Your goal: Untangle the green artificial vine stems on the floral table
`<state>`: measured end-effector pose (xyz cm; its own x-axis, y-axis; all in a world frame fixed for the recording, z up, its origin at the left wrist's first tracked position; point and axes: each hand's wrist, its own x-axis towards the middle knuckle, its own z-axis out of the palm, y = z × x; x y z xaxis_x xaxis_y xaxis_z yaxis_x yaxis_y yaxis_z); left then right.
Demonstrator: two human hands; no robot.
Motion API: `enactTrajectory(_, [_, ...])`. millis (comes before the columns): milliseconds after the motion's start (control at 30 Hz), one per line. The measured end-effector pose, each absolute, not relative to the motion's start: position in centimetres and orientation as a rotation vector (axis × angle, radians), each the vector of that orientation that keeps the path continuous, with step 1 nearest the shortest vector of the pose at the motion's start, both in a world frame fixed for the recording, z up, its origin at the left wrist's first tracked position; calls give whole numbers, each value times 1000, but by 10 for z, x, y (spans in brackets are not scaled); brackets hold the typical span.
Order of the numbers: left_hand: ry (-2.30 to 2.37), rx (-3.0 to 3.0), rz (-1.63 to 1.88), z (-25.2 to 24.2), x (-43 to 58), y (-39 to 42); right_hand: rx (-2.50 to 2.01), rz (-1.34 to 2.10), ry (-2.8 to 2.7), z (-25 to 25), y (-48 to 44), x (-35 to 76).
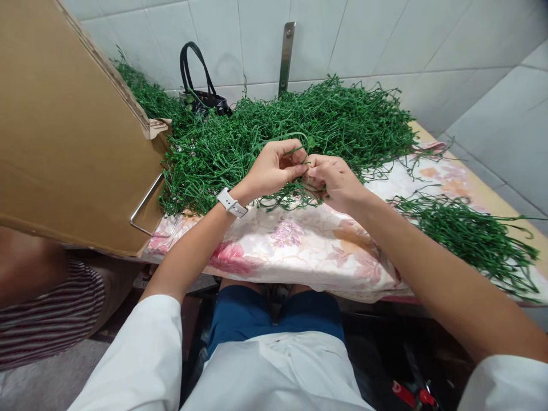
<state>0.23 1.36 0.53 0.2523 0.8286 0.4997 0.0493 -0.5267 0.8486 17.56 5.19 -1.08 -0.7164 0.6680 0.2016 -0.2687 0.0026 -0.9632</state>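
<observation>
My left hand (274,168) and my right hand (334,182) meet above a cloth-covered table, their fingertips pinching thin green strands of an artificial vine (295,151). A large tangled pile of these green vines (274,123) lies just beyond and under my hands. A smaller bunch of vines (466,240) lies to the right, apart from my hands. A white smartwatch (232,202) sits on my left wrist. The floral cloth (299,251) covers the table's near edge, in front of my forearms.
A large cardboard sheet (64,125) rises at the left, with a metal handle (145,205) near it. A black handbag (201,85) and a metal bracket (286,57) stand against the tiled wall. A person in striped clothing (47,308) sits at lower left. Red-handled tool (415,394) lies low at right.
</observation>
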Motion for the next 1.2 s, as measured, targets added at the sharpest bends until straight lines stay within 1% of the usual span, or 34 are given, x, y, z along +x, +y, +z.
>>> enactTrajectory(100, [694,1767,1255,11,2,9,-221,1978,-1668,-7,54,186])
enactTrajectory(167, [633,1727,1269,15,-1,8,-83,2088,-1707,-2,54,193])
enactTrajectory(267, [621,1625,1460,21,-12,10,-23,2202,-1738,7,51,198])
enactTrajectory(367, [692,1561,1583,24,-22,13,-68,2248,-1661,14,49,196])
enactTrajectory(433, [769,1538,1601,23,-24,16,-154,2188,-1587,15,50,194])
enactTrajectory(600, [920,1562,1544,16,-19,19,-493,1853,-1453,10,55,191])
enactTrajectory(700, [945,1633,1490,10,-14,20,-594,1795,-1432,10,55,190])
enactTrajectory(967, [890,1710,1480,-3,-4,23,-612,1873,-1560,10,53,196])
enactTrajectory(1200, [939,1673,1558,-5,2,23,-506,1656,-1799,0,58,195])
